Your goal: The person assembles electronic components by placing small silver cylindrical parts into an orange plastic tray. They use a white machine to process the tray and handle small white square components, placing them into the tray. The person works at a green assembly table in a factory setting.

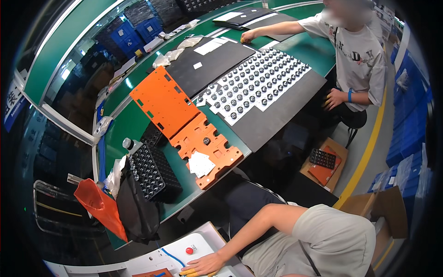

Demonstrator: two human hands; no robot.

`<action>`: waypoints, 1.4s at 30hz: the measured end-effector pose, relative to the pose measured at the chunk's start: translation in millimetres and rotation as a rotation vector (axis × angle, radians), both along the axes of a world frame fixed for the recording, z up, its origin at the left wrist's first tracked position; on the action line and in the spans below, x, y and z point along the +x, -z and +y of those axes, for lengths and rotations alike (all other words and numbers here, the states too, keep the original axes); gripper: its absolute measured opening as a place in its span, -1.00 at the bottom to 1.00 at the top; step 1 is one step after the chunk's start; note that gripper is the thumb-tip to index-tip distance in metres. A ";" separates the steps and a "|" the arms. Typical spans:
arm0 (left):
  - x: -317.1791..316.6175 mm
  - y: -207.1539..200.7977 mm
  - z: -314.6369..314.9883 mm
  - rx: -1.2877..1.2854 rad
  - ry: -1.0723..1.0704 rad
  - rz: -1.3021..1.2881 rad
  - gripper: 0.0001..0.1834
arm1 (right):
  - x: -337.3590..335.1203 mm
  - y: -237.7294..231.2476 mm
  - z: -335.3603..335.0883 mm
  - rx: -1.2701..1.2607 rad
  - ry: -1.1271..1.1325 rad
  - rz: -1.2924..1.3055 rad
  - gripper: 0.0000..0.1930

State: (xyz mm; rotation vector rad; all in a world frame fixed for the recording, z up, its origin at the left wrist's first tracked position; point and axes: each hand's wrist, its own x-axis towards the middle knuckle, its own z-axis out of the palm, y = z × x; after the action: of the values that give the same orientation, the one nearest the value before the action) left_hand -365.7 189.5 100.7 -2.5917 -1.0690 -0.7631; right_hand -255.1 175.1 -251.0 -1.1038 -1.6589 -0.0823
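Right hand [205, 264] lies palm down, fingers open, on the white machine [200, 243], elbow bent; left hand out of view.

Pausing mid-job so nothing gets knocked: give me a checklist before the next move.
1. Right hand with yellow fingertip covers clear of the round red button: ok, apart.
2. Orange slotted plate free of loose white paper cards: not ok, cards lie on it.
3. Small round black parts in rows on white sheets: ok.
4. Co-worker's outstretched hand clear of those parts: ok, apart.
5. Left hand's grip: cannot tell, no clear view.
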 end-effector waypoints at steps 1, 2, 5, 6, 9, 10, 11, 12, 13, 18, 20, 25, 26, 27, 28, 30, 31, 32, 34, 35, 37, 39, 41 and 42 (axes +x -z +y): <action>1.5 -0.1 -0.7 -0.001 0.005 0.003 -0.38 | 1.0 -0.8 -1.8 0.008 0.003 -0.001 -0.16; 4.2 -0.4 -2.4 0.000 0.011 0.006 -0.39 | 2.0 0.8 -3.2 0.018 0.007 -0.001 -0.17; -6.0 -3.9 -0.4 0.008 -0.029 0.012 -0.40 | -2.0 -66.4 -43.1 -0.100 -0.006 -0.002 -0.16; -1.4 -4.2 -2.6 0.010 -0.004 0.015 -0.40 | 0.1 -51.3 -36.0 -0.084 -0.006 0.005 -0.16; 0.4 2.9 3.2 0.022 0.042 -0.015 -0.40 | 2.6 -35.7 -21.2 -0.026 0.104 -0.042 -0.32; -5.8 5.0 8.1 0.024 0.019 -0.018 -0.40 | -0.1 -69.8 -39.2 -0.002 0.217 -0.101 -0.48; -6.6 6.9 10.5 0.025 0.017 -0.021 -0.39 | 1.3 -91.5 -53.6 0.022 0.352 -0.158 -0.63; -7.6 7.4 11.6 0.026 0.015 -0.024 -0.39 | 0.6 -78.3 -46.0 -0.006 0.243 -0.118 -0.48; -8.6 6.6 11.1 0.022 0.008 -0.023 -0.39 | 0.9 -58.6 -33.8 -0.033 0.133 -0.079 -0.32; -2.2 9.4 11.8 0.006 0.036 -0.035 -0.38 | 4.9 -25.1 -18.3 -0.085 0.036 -0.043 -0.15; 1.9 10.6 10.3 0.004 0.058 -0.046 -0.38 | 6.3 -12.8 -12.8 -0.110 0.057 -0.079 -0.14; -5.0 7.7 10.6 -0.009 0.025 -0.055 -0.38 | 2.5 -86.1 -52.2 -0.228 0.091 -0.029 -0.59; -4.5 8.0 11.3 -0.012 0.025 -0.053 -0.38 | 2.7 -86.6 -53.1 -0.208 0.109 -0.032 -0.60; -4.1 8.2 11.5 -0.015 0.025 -0.050 -0.38 | 3.3 -87.0 -53.6 -0.209 0.114 -0.043 -0.60; -3.2 7.2 10.1 -0.021 0.020 -0.045 -0.38 | 4.1 -87.4 -53.9 -0.211 0.118 -0.053 -0.60; -1.2 4.8 6.9 -0.034 0.008 -0.037 -0.38 | 6.0 -93.0 -57.0 -0.219 0.114 -0.061 -0.62; -1.2 5.0 7.2 -0.034 0.009 -0.035 -0.38 | 7.5 -95.5 -58.7 -0.226 0.105 -0.058 -0.62; -1.5 4.8 7.4 -0.034 0.009 -0.033 -0.38 | 8.3 -97.4 -59.6 -0.230 0.096 -0.056 -0.63; -2.5 5.5 8.8 -0.024 0.017 -0.038 -0.38 | 8.7 -101.2 -61.5 -0.217 0.090 -0.044 -0.64; -2.8 7.2 10.3 -0.016 0.028 -0.043 -0.39 | 8.8 -101.2 -62.0 -0.212 0.090 -0.038 -0.64; -2.8 7.8 10.7 -0.009 0.041 -0.051 -0.39 | 8.8 -101.4 -62.5 -0.203 0.098 -0.043 -0.65; -2.0 7.4 9.9 -0.011 0.044 -0.057 -0.40 | 8.6 -101.4 -62.6 -0.206 0.104 -0.049 -0.65; -2.8 8.6 10.8 0.003 0.041 -0.055 -0.41 | 8.5 -103.9 -62.9 -0.220 0.104 -0.056 -0.65; -3.4 9.2 11.4 0.011 0.037 -0.053 -0.41 | 8.5 -105.9 -64.1 -0.223 0.105 -0.058 -0.65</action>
State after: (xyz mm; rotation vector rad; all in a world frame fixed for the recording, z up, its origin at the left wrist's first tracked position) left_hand -369.2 200.9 91.5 -2.6028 -1.0306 -0.8489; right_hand -246.6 111.0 -145.1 -1.3683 -1.6906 0.0041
